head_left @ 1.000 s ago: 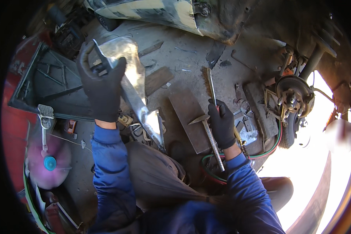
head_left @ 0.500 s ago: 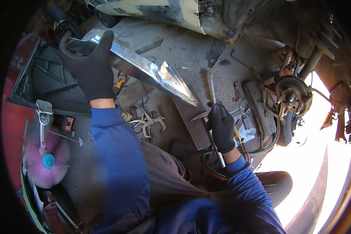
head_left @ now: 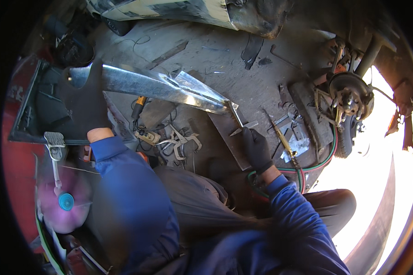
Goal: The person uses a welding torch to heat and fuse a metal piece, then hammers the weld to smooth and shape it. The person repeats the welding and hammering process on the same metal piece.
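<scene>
My left hand [head_left: 85, 98], in a black glove, grips the far-left end of a long, shiny folded sheet-metal piece [head_left: 142, 85]. The piece slants down to the right, its bent end over a dark flat plate [head_left: 231, 140]. My right hand [head_left: 258, 149], gloved too, is closed around a slim metal bar [head_left: 234, 113]. That bar's upper tip meets the right end of the sheet metal. A pointed steel head [head_left: 249, 126], like a chipping hammer's, shows at my right fingertips; whether it belongs to the bar I cannot tell.
Locking clamps [head_left: 181, 142] and a yellow-black power tool [head_left: 138, 107] lie on the floor. A gas torch [head_left: 287, 144] with red and green hoses [head_left: 328, 160] is at right, below a wheel hub [head_left: 352, 103]. A fan [head_left: 65, 201] spins at left beside a dark panel [head_left: 27, 114].
The sheet-metal piece has turned flatter and swung down at its left end with my left hand. The bar has tilted left and come against the metal's right end.
</scene>
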Demonstrator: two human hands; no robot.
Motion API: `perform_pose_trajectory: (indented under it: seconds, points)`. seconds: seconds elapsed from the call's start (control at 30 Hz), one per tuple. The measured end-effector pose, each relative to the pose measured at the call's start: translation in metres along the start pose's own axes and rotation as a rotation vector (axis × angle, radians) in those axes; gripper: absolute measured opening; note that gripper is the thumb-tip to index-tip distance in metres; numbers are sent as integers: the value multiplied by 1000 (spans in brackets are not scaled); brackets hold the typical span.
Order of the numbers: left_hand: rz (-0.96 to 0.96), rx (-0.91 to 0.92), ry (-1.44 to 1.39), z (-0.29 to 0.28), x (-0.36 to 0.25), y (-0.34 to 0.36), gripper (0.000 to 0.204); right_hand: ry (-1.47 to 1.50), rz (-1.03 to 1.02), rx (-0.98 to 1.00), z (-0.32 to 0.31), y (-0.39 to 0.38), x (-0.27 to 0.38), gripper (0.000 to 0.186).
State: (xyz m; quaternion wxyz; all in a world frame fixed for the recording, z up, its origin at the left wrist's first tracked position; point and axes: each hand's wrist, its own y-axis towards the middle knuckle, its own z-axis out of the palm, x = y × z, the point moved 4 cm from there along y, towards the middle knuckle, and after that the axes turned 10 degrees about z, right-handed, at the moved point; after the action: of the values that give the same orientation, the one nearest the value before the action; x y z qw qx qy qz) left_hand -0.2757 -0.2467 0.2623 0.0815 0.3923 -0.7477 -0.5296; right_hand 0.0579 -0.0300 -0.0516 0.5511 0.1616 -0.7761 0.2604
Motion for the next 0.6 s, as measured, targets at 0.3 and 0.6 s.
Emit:
perform_pose_trajectory:
  seconds: [0.3,0.6]
  points:
    - [-41,191,84,22,60,23,79,-54,99,50,4,18,-18,50]
    - [-129,-2,30,40,70,31,64,-184,156,61,-5,21,-2,56]
